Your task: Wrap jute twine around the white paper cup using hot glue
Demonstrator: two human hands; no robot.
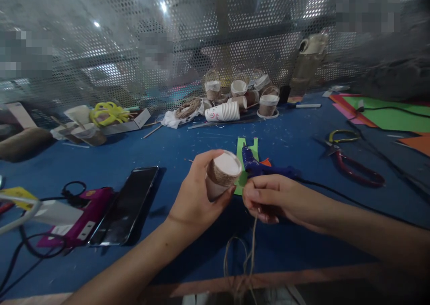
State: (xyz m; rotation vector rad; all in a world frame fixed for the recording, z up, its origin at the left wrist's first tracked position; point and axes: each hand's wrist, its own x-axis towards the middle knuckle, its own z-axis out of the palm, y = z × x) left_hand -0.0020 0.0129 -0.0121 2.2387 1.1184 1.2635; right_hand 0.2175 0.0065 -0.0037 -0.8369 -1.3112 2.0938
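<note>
My left hand (198, 184) is wrapped round a paper cup (215, 192), tilted so that its white end faces up. A band of brown twine circles the upper part of the cup. Close by on the right, my right hand (265, 195) pinches a strand of jute twine (254, 238), whose loops hang down over the table's front edge. Just behind my right hand lies a blue glue gun (257, 165) with a black cord, resting on a piece of green paper (240, 150).
Left of my hands lie a phone (129, 206) and a magenta power strip (96, 202). Scissors (349, 157) and coloured paper sheets (386, 110) are on the right. Stacked paper cups (223, 112) and several twine-wrapped cups stand at the back, before a perforated metal screen (188, 36).
</note>
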